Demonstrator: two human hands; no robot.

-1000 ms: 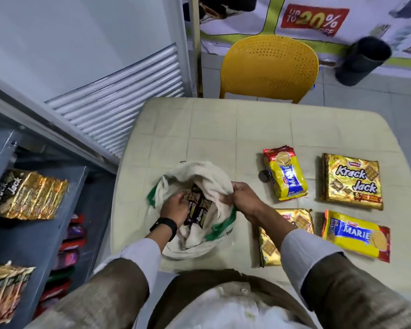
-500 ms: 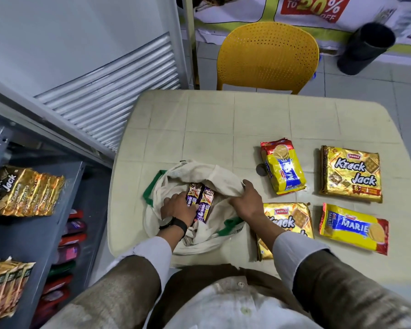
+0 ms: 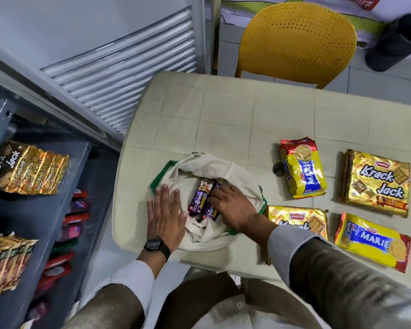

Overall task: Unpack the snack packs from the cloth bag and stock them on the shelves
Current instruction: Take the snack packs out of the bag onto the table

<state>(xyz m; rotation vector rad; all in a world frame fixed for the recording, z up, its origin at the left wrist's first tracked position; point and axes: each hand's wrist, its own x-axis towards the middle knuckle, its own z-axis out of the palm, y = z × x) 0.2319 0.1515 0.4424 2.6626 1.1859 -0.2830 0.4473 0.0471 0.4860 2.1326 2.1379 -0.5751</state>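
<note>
A cream cloth bag (image 3: pixel 223 169) with green trim lies open on the pale table (image 3: pixel 223 115). Two purple Hide & Seek snack packs (image 3: pixel 199 198) show in its mouth. My left hand (image 3: pixel 166 212) lies flat on the bag's left side, fingers spread, holding nothing. My right hand (image 3: pixel 233 205) reaches into the bag's mouth from the right, its fingers closed over the right-hand purple pack. On the table to the right lie two yellow Marie packs (image 3: pixel 303 169) (image 3: pixel 373 241) and two gold Krack Jack packs (image 3: pixel 377 181) (image 3: pixel 299 219). My right forearm hides part of the nearer Krack Jack pack.
A grey shelf unit (image 3: pixel 22 222) stands at my left, holding Krack Jack packs (image 3: pixel 26 169), gold packs lower down (image 3: pixel 5 262) and red packs below. A yellow chair (image 3: pixel 294 39) stands behind the table, a black bin (image 3: pixel 396 43) to its right. A louvred panel (image 3: pixel 119 74) flanks the table.
My left hand has let go of the purple packs and moved to lie flat on the bag's left side. My right hand left the bag's rim and came onto the packs.
</note>
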